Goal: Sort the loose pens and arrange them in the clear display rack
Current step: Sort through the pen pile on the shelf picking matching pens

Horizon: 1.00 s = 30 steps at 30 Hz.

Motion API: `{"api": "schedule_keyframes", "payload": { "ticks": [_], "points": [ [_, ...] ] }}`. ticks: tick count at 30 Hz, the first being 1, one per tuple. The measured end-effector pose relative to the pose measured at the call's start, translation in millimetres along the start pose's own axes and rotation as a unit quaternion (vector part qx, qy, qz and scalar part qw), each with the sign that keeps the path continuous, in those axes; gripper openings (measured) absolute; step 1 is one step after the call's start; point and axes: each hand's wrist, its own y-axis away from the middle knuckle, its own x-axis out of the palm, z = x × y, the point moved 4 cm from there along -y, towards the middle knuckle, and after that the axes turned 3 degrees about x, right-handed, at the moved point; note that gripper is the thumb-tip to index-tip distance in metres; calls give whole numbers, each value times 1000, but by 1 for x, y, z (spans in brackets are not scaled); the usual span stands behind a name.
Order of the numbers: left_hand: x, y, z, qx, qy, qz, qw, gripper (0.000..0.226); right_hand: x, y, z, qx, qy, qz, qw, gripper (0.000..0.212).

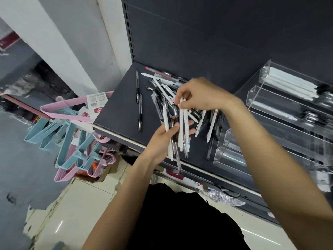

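Note:
A heap of loose pens [163, 87], white, black and clear, lies on the dark shelf [119, 98]. My left hand [162, 139] grips a bundle of several white and black pens [181, 134] above the shelf's front edge. My right hand [196, 95] pinches the top ends of the white pens in that bundle. The clear display rack [292, 112] stands at the right, its upper tiers holding white pens [292, 83]; its lower tiers look empty.
Two black pens [139, 103] lie apart at the left of the shelf. Pink and blue clothes hangers [72, 127] hang off a rail to the left, below shelf level. Tiled floor and clutter lie beneath the shelf.

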Motion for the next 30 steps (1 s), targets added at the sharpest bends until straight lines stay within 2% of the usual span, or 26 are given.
{"api": "schedule_keyframes", "payload": {
  "ticks": [4,9,14,18,20,23,25,28,30],
  "points": [
    [5,3,2,-8,83,-3,997,31,4,-4,4,16,-34,-9,999,23],
    [4,3,5,-7,104,-36,994,33,9,-9,1,38,-87,-9,995,33],
    [3,3,6,-2,133,-46,990,21,19,-10,-4,39,-164,-23,985,31],
    [3,6,8,-10,173,-46,984,25,26,-10,-4,30,-196,-19,980,25],
    [1,6,9,-9,184,-54,981,28,27,-11,-2,18,-190,-52,980,25],
    [-2,4,9,9,178,-78,981,27,23,-2,13,-35,-139,-162,976,13],
    [-7,3,8,28,200,-116,972,27,25,15,25,-52,-115,-192,973,13],
    [-21,1,-1,87,278,-169,942,32,44,52,32,-28,-98,-204,974,16],
    [-30,2,-9,134,337,-177,915,28,62,77,31,7,-112,-236,965,16]
  ]
}}
